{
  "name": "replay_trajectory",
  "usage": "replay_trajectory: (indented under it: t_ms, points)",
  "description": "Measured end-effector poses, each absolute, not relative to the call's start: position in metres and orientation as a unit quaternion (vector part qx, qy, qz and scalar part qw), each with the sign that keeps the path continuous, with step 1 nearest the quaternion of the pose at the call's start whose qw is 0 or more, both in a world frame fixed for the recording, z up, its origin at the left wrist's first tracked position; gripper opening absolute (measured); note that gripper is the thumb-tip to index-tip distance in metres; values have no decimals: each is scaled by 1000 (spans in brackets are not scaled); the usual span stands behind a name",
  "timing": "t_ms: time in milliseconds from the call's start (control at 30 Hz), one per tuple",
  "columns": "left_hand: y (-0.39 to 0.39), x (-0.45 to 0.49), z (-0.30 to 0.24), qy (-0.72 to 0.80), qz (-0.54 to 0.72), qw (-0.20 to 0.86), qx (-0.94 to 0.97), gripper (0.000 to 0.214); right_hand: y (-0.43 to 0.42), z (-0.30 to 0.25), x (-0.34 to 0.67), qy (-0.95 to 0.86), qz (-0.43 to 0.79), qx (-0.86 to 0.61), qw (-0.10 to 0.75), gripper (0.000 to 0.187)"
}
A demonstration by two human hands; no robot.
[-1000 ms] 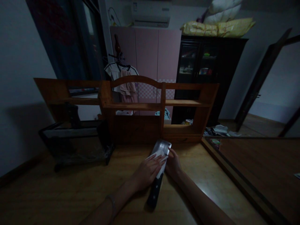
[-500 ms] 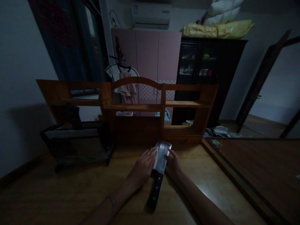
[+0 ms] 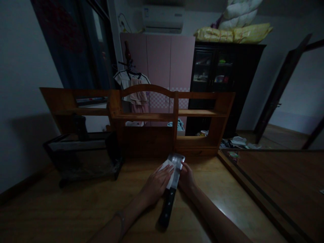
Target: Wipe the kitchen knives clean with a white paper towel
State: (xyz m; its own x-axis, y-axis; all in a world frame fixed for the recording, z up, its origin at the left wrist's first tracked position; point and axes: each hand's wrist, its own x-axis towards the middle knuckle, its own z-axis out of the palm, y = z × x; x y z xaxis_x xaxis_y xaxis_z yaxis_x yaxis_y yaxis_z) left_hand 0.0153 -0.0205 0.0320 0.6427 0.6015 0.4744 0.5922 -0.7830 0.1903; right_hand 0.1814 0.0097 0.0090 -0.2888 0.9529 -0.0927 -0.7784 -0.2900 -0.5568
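Note:
A cleaver (image 3: 175, 163) with a wide steel blade and a black handle (image 3: 167, 208) lies on the wooden desk (image 3: 76, 209), its tip pointing away from me. My left hand (image 3: 156, 185) lies flat with fingers stretched out, pressing a white cloth (image 3: 168, 168) against the left part of the blade. On the blade's right edge rests my right hand (image 3: 186, 178), its fingers curled against the steel.
A wooden shelf unit (image 3: 177, 116) stands across the back of the desk. A dark metal rack (image 3: 81, 148) sits at the left. A mirror or dark panel (image 3: 280, 182) lies at the right. Behind are a pink wardrobe (image 3: 158, 60) and a black cabinet (image 3: 222, 71).
The left hand with the white cloth slid left off the blade's middle, then forward again along the blade's left side. The right hand and the cleaver stayed in place.

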Motion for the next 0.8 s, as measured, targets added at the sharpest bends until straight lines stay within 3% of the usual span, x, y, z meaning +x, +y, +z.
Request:
replay_trajectory:
  t_ms: [467,800]
  points:
    - [-10,9,24,385,363,21,848,43,11,6,183,-206,781,-198,555,29]
    - [-24,19,32,270,257,12,928,43,9,12,182,-205,784,-196,551,27]
